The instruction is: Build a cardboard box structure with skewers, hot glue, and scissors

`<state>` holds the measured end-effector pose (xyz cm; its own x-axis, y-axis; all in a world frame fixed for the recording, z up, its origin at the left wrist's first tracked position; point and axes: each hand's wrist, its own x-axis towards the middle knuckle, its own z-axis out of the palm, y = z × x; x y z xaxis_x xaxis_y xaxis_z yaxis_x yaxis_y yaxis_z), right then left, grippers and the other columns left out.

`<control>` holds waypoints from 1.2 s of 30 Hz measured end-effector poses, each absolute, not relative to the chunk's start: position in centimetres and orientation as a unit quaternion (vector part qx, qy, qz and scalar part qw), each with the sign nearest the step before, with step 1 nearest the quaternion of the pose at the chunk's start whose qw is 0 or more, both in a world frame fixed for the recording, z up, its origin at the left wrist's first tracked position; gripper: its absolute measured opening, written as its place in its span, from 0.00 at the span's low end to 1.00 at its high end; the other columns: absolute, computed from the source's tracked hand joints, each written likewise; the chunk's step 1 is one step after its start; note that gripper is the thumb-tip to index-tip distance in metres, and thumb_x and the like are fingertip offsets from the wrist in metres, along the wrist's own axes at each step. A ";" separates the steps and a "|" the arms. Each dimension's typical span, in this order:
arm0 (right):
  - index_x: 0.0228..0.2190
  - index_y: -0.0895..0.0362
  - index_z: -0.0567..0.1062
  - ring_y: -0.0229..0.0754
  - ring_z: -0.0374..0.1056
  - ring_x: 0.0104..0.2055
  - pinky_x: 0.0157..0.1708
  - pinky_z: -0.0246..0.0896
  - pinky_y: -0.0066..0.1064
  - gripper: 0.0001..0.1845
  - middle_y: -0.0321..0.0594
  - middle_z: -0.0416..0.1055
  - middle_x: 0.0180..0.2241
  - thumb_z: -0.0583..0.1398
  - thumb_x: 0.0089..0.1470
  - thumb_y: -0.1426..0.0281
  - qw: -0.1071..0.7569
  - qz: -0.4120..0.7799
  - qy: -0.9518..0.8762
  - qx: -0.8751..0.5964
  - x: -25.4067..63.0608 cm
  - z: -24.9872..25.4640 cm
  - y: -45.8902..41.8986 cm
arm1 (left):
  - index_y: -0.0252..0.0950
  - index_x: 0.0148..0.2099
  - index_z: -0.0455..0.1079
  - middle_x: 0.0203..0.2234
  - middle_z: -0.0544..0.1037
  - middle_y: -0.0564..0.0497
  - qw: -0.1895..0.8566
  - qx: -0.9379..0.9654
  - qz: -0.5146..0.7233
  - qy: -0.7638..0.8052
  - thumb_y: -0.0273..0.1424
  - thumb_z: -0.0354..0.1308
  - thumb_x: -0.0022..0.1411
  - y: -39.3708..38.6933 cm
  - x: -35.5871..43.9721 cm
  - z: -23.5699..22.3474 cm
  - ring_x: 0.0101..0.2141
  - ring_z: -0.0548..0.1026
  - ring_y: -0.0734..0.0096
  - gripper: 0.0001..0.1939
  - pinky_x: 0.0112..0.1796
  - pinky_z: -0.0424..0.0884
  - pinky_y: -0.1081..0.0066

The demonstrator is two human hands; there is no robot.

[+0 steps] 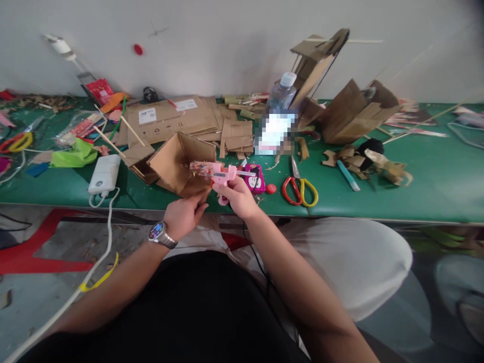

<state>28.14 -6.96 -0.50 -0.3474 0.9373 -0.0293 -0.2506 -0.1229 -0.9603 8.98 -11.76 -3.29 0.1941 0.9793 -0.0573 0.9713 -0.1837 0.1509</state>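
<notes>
A pink hot glue gun (224, 174) is gripped in my right hand (241, 197), its nozzle end pointing left over the open cardboard box (177, 161). A white glue stick pokes out of the gun's back. My left hand (184, 218), below a wrist with a watch, pinches the near edge of the box, which is tilted with its opening toward me. A smaller cardboard piece (140, 160) with wooden sticks adjoins the box on the left. Whether the nozzle touches the cardboard I cannot tell.
Right of the gun lie red-and-yellow scissors (298, 187), a magenta case (255, 179) and a teal cutter (348, 175). A white power strip (104, 174) with its cable is at the left. Behind are flat cardboard (166, 118), a plastic bottle (282, 96) and a cardboard structure (359, 111).
</notes>
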 end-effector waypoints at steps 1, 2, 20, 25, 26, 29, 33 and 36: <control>0.33 0.58 0.78 0.31 0.56 0.20 0.19 0.54 0.26 0.22 0.27 0.61 0.21 0.73 0.46 0.53 0.450 0.661 -0.486 -0.353 28.1 -0.5 -7.0 | 0.45 0.76 0.63 0.41 0.88 0.43 0.071 0.769 0.014 0.635 0.46 0.50 0.77 -11.7 9.0 -3.1 0.40 0.86 0.53 0.31 0.39 0.77 0.64; 0.33 0.58 0.78 0.31 0.56 0.20 0.19 0.54 0.26 0.22 0.27 0.61 0.21 0.73 0.46 0.53 0.450 0.661 -0.486 -0.354 28.1 -0.6 -7.0 | 0.45 0.76 0.63 0.43 0.88 0.43 0.067 0.772 0.006 0.632 0.45 0.50 0.77 -11.6 9.1 -3.0 0.41 0.86 0.52 0.30 0.39 0.77 0.64; 0.37 0.59 0.81 0.31 0.56 0.20 0.19 0.54 0.26 0.24 0.27 0.61 0.21 0.73 0.46 0.54 0.448 0.663 -0.484 -0.354 28.1 -0.4 -6.9 | 0.38 0.71 0.70 0.33 0.86 0.47 0.113 0.776 0.046 0.619 0.46 0.55 0.75 -10.9 8.4 -2.9 0.36 0.85 0.57 0.29 0.36 0.74 0.66; 0.40 0.60 0.81 0.31 0.55 0.20 0.19 0.53 0.26 0.26 0.27 0.62 0.21 0.74 0.46 0.54 0.449 0.664 -0.482 -0.353 28.2 -0.5 -6.9 | 0.46 0.73 0.68 0.52 0.86 0.43 0.087 0.804 0.025 0.587 0.43 0.50 0.78 -10.9 8.4 -2.8 0.43 0.86 0.55 0.26 0.42 0.77 0.64; 0.41 0.60 0.81 0.31 0.55 0.20 0.19 0.52 0.26 0.26 0.26 0.62 0.21 0.74 0.46 0.54 0.448 0.665 -0.483 -0.353 28.2 -0.6 -6.9 | 0.46 0.72 0.70 0.53 0.86 0.43 0.091 0.808 0.027 0.582 0.43 0.49 0.78 -10.9 8.4 -2.8 0.45 0.86 0.54 0.26 0.44 0.78 0.63; 0.40 0.59 0.81 0.31 0.55 0.20 0.19 0.52 0.26 0.26 0.27 0.62 0.21 0.74 0.47 0.53 0.447 0.662 -0.488 -0.353 28.2 -0.6 -6.9 | 0.45 0.71 0.71 0.53 0.86 0.43 0.105 0.811 0.038 0.574 0.43 0.51 0.78 -10.7 8.3 -2.8 0.47 0.86 0.54 0.25 0.48 0.79 0.62; 0.33 0.58 0.79 0.31 0.55 0.20 0.19 0.53 0.26 0.22 0.27 0.60 0.21 0.74 0.47 0.53 0.451 0.655 -0.496 -0.349 28.3 -0.5 -6.8 | 0.43 0.70 0.72 0.53 0.86 0.42 0.108 0.818 0.042 0.563 0.42 0.52 0.78 -10.5 8.0 -2.8 0.49 0.85 0.54 0.25 0.50 0.80 0.61; 0.33 0.58 0.79 0.31 0.55 0.20 0.19 0.54 0.26 0.22 0.27 0.60 0.21 0.73 0.47 0.54 0.450 0.655 -0.494 -0.352 28.3 -0.5 -6.8 | 0.42 0.68 0.75 0.50 0.87 0.41 0.107 0.823 0.053 0.555 0.43 0.53 0.77 -10.4 7.8 -3.1 0.49 0.85 0.54 0.24 0.50 0.80 0.61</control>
<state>28.26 -6.81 -0.51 -0.3465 0.9379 -0.0162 -0.2420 -0.1060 -0.9645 7.76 -10.40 -3.14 0.3782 0.9252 -0.0316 0.9026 -0.3610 0.2344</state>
